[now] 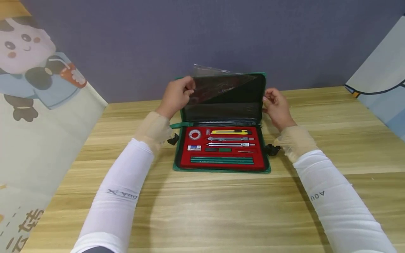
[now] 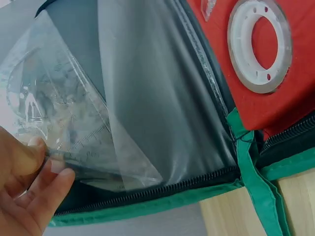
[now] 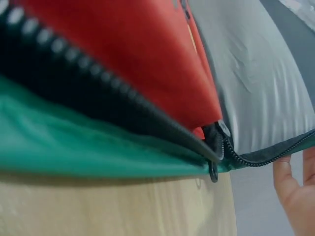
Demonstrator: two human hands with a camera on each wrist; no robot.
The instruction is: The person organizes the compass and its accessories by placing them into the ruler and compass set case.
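A green zippered drawing-set case (image 1: pixel 174 165) lies unfolded on the wooden table, its lid (image 1: pixel 250 95) raised against the back wall. My left hand (image 1: pixel 177 94) pinches a clear plastic set square (image 1: pixel 211 84) by one edge, between thumb and fingers. In the left wrist view the set square (image 2: pixel 74 103) slants across the lid's clear pocket (image 2: pixel 157 98), its lower tip overlapping the pocket's edge. My right hand (image 1: pixel 278 107) grips the lid's right edge; in the right wrist view its fingers (image 3: pixel 284 179) touch the green border from outside.
The red tray (image 1: pixel 259 154) holds a round white ring (image 1: pixel 194 134), yellow cutter knife (image 1: pixel 231 132), two metal compasses (image 1: pixel 230 144), an eraser (image 1: pixel 194 148) and green pencils (image 1: pixel 221 160). A green strap (image 2: pixel 261 191) hangs at the left hinge. A grey wall (image 1: pixel 221 35) stands behind.
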